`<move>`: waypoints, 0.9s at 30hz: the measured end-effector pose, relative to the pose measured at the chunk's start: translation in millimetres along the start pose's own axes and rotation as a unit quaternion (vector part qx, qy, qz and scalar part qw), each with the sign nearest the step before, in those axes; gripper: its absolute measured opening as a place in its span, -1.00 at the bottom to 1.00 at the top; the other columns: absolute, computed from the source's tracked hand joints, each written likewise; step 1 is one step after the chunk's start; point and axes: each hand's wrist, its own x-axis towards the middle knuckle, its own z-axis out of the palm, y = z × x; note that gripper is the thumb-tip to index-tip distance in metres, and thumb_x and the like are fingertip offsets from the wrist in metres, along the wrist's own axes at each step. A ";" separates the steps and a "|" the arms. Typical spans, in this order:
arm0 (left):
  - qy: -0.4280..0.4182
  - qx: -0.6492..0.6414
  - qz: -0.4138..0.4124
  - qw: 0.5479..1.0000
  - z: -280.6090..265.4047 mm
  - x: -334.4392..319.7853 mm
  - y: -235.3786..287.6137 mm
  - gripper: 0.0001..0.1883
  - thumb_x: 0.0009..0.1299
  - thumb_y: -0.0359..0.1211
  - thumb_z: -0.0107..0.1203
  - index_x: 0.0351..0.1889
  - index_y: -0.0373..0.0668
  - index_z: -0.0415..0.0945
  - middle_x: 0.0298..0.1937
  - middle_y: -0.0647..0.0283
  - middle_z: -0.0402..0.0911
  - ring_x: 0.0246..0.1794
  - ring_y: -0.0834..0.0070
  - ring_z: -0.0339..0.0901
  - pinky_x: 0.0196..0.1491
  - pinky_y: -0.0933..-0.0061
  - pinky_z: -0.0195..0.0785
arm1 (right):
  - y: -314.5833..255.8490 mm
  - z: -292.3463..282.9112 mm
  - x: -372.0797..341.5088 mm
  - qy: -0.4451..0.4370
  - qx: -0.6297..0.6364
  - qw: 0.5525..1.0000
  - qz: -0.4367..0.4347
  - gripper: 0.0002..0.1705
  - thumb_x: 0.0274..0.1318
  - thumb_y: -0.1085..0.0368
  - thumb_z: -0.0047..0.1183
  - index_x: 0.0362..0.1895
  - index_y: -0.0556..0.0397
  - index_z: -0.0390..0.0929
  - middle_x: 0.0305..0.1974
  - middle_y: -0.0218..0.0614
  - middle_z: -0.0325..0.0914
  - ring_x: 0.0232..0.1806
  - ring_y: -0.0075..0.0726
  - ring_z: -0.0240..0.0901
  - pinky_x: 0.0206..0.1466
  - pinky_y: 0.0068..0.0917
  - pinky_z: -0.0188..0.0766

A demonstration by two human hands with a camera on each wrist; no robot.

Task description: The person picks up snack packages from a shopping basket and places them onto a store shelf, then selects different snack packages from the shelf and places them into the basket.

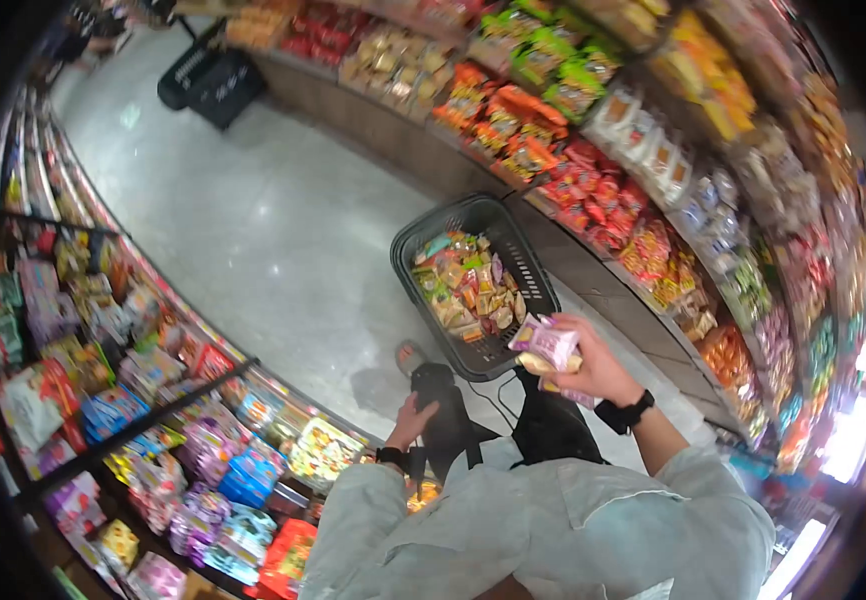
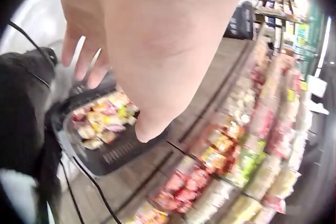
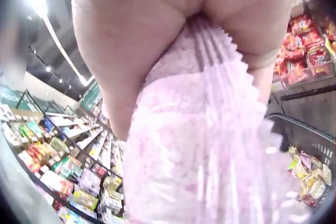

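In the head view the right hand (image 1: 600, 366) grips several small packets with pink and white wrappers (image 1: 551, 343), beside the near right rim of a dark basket (image 1: 403, 262). A pink wrapper (image 3: 194, 145) fills the middle of the right wrist view, its crimped end between the fingers. Many small coloured packets (image 1: 468, 285) lie in the basket. The left hand (image 1: 412, 420) is low in front of the body with nothing in it, its fingers loosely extended. Seen from the left wrist, that hand (image 2: 152, 40) hangs above the basket (image 2: 100, 169), partly covering it.
Shelves of bagged snacks (image 1: 523, 120) curve along the right side. Bins of coloured packages (image 1: 153, 430) line the left. A second dark basket (image 1: 215, 85) stands on the grey floor (image 1: 243, 220) farther off. Dark cords hang near the person's legs.
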 end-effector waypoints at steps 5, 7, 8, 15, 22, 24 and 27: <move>-0.181 -0.079 0.095 0.976 -26.1 -136.7 179.0 -0.27 0.62 -0.13 0.18 0.65 -0.18 0.15 0.32 0.13 0.56 0.31 0.38 0.51 0.35 0.28 0.43 | -102.0 -24.6 -107.0 0.049 0.057 0.997 -0.017 -0.02 -0.15 0.13 0.67 0.39 -0.02 0.45 0.46 -0.06 0.38 0.52 0.11 0.31 0.54 -0.10 0.33; -0.236 -0.057 0.186 0.952 -14.9 -183.2 234.0 -0.34 0.68 -0.15 0.07 0.67 -0.10 0.14 0.43 0.10 0.48 0.42 0.30 0.49 0.41 0.18 0.40 | -123.8 -23.8 -140.1 0.064 0.077 0.994 -0.032 -0.02 -0.14 0.13 0.66 0.39 -0.03 0.45 0.46 -0.06 0.37 0.53 0.11 0.30 0.54 -0.10 0.34; -0.268 -0.059 0.209 0.939 -4.3 -206.7 255.7 -0.34 0.69 -0.16 0.05 0.68 -0.09 0.13 0.46 0.10 0.45 0.45 0.29 0.47 0.44 0.18 0.38 | -132.9 -23.2 -155.2 0.073 0.087 0.993 -0.039 -0.02 -0.14 0.13 0.66 0.40 -0.03 0.45 0.47 -0.06 0.37 0.53 0.11 0.30 0.54 -0.10 0.34; -0.463 -0.109 0.122 0.871 91.2 -284.2 296.5 -0.27 0.67 -0.04 0.05 0.68 -0.18 0.14 0.59 0.15 0.31 0.58 0.40 0.32 0.53 0.30 0.30 | -126.4 -13.2 -253.1 0.052 0.130 0.985 -0.097 -0.08 -0.02 0.10 0.58 0.42 -0.06 0.42 0.46 -0.11 0.38 0.52 0.06 0.31 0.53 -0.15 0.36; -0.462 -0.089 0.127 0.873 202.4 -313.0 233.1 -0.19 0.61 -0.06 0.04 0.70 -0.27 0.06 0.58 0.06 0.30 0.58 0.31 0.33 0.58 0.28 0.20 | -64.5 -8.8 -382.3 0.135 0.165 0.974 -0.082 0.08 -0.11 0.00 0.67 0.44 0.03 0.33 0.47 -0.04 0.28 0.54 0.09 0.28 0.56 -0.17 0.30; -0.465 -0.090 0.130 0.871 230.0 -322.9 219.7 -0.18 0.60 -0.07 0.03 0.70 -0.27 0.05 0.58 0.04 0.30 0.57 0.29 0.33 0.59 0.28 0.20 | -52.7 -13.4 -415.6 0.161 0.173 0.970 -0.054 0.16 -0.16 -0.04 0.69 0.47 0.02 0.28 0.50 0.00 0.22 0.58 0.13 0.22 0.58 -0.16 0.29; -0.450 -0.085 0.141 0.878 269.2 -340.6 209.1 -0.17 0.56 -0.08 0.01 0.70 -0.28 0.03 0.58 0.00 0.30 0.57 0.25 0.33 0.59 0.25 0.18 | -30.7 -14.2 -456.0 0.184 0.178 0.966 0.026 0.25 -0.25 -0.08 0.72 0.48 0.00 0.25 0.51 0.02 0.15 0.57 0.22 0.21 0.56 -0.10 0.31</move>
